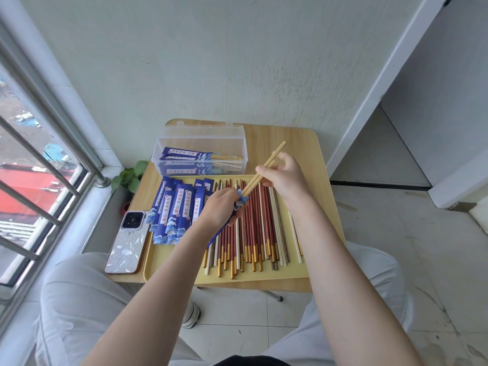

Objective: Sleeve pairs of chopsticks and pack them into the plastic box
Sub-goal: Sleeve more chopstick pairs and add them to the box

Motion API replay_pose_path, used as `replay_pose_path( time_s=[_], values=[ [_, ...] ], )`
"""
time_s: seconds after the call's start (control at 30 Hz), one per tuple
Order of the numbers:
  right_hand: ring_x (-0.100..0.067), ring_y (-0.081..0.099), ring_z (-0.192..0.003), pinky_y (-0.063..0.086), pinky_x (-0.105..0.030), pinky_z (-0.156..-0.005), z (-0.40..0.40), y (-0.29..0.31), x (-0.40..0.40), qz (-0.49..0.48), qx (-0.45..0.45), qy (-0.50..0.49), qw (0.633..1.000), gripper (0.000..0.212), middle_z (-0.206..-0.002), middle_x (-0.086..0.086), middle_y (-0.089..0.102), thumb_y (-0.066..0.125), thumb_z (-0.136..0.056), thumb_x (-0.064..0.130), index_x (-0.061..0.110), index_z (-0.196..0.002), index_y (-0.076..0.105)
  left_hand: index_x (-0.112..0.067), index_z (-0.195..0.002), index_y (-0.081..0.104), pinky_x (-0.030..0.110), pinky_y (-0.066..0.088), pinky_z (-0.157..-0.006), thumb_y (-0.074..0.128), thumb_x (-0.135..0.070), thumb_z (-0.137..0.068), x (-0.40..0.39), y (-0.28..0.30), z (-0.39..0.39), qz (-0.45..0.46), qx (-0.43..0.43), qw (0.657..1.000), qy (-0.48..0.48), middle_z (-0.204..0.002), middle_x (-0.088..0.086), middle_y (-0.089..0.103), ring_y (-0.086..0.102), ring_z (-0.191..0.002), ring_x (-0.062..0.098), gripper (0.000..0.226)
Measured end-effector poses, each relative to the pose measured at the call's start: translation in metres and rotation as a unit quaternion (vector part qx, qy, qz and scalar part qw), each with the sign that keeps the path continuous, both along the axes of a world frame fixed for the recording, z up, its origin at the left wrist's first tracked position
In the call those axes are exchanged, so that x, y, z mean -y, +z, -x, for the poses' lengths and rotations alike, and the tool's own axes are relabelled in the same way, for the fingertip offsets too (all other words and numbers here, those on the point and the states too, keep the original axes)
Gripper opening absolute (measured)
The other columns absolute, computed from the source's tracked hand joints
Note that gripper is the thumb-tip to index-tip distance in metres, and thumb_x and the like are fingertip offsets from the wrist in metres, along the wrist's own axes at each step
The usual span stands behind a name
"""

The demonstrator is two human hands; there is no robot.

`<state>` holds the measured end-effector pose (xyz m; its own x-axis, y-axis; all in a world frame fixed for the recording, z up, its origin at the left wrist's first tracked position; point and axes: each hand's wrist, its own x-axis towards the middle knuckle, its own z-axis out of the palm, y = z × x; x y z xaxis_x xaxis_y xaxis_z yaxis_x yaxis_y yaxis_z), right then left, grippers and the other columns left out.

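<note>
My left hand (220, 207) grips a blue paper sleeve (240, 202) above the yellow tray (264, 278); most of the sleeve is hidden under the hand. My right hand (285, 175) holds a pair of pale wooden chopsticks (266, 166) whose lower tips sit in the sleeve's mouth. Loose red, gold-tipped and cream chopsticks (253, 233) lie side by side on the tray. A pile of empty blue sleeves (175, 211) covers the tray's left part. The clear plastic box (202, 157) stands open behind the tray with a few sleeved pairs inside.
A phone (128, 241) lies on the small wooden table (306, 149) left of the tray. A potted green plant (130, 175) stands by the window sill. A white wall rises behind the table. My knees are under its front edge.
</note>
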<state>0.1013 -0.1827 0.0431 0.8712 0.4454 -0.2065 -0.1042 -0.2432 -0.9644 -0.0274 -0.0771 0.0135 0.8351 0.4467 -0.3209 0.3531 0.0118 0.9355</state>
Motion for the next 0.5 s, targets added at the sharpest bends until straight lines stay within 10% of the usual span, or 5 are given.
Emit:
replay_pose_path(
  time_s=[0.17,0.5],
  values=[
    [-0.023,0.066,-0.105,0.054,-0.04,-0.094,0.014,-0.017,-0.021,0.049,-0.033,0.055,0.997,0.06,-0.116,-0.007,0.068,0.084,-0.078,0.027,0.012,-0.128,0.055,-0.008,-0.09,0.052,0.028,0.033,-0.046,0.033,-0.007,-0.098,-0.003,0.01,-0.01,-0.019,0.023,0.998,0.055,-0.063,0.006,0.048,0.042,-0.049,0.017,0.02],
    [-0.02,0.065,-0.06,0.055,-0.031,-0.059,-0.015,0.007,-0.038,-0.087,-0.058,-0.044,0.994,0.016,-0.087,-0.012,0.067,0.062,-0.099,0.011,0.004,-0.114,0.059,-0.015,-0.084,0.056,0.034,0.041,-0.059,0.041,-0.02,-0.093,-0.053,0.027,-0.025,-0.254,-0.067,0.964,0.035,-0.078,0.008,0.063,0.053,-0.066,0.023,0.018]
  ],
)
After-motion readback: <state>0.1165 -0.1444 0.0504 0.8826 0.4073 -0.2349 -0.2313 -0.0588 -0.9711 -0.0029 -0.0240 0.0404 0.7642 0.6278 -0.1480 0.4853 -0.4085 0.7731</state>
